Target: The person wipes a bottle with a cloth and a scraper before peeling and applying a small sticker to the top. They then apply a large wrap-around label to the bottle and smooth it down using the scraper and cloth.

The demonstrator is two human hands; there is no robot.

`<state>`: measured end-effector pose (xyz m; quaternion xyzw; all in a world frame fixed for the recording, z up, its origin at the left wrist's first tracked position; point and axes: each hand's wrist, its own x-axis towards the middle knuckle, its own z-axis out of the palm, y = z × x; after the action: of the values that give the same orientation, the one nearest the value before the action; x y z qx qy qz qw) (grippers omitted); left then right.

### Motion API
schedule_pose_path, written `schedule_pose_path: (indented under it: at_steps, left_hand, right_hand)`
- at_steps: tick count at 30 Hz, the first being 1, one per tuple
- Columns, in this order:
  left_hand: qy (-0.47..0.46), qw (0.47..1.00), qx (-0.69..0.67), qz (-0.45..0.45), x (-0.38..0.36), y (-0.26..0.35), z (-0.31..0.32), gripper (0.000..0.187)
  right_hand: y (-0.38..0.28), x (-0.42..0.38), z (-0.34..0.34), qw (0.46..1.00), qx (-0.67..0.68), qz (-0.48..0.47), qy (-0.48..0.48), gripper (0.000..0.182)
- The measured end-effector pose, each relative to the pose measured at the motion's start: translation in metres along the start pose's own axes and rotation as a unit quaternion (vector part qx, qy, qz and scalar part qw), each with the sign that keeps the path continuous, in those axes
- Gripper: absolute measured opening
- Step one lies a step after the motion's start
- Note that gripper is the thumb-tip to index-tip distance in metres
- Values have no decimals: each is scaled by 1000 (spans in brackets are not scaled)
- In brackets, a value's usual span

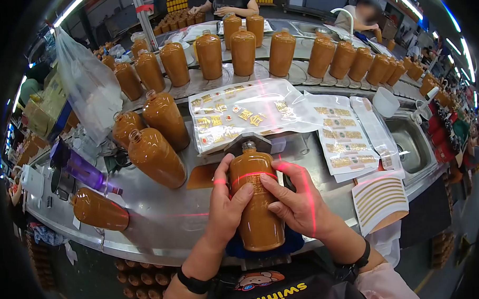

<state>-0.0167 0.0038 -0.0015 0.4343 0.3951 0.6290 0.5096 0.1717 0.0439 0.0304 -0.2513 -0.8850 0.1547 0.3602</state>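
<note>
A glossy brown bottle (pixel 261 225) lies tilted toward me at the front of the steel bench, its neck against a metal bracket (pixel 263 142). My left hand (pixel 225 205) wraps its left side, thumb pressed on the front. From the right, my right hand (pixel 299 200) grips it, thumb and fingers on its face near the faint gold lettering. Red laser lines cross the bottle and both hands. Beneath the bottle shows dark blue cloth (pixel 295 242). Just beyond it lies a clear sheet of gold character stickers (pixel 249 115).
Brown bottles (pixel 158 157) stand at left, and one bottle (pixel 100 209) lies on its side near a purple flask (pixel 84 169). More bottles (pixel 243 52) line the conveyor behind. Gold label strips (pixel 344 135), curved strips (pixel 381 200) and a sink (pixel 408 143) are at right. Other people work beyond.
</note>
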Motion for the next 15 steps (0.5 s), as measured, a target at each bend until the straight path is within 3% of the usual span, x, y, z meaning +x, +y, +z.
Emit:
schedule_pose_path:
  at_steps: [15]
  left_hand:
    - [-16, 999, -32, 3, 1, 3, -6, 72]
  right_hand:
    - [1, 0, 7, 1000, 18, 4, -2, 52]
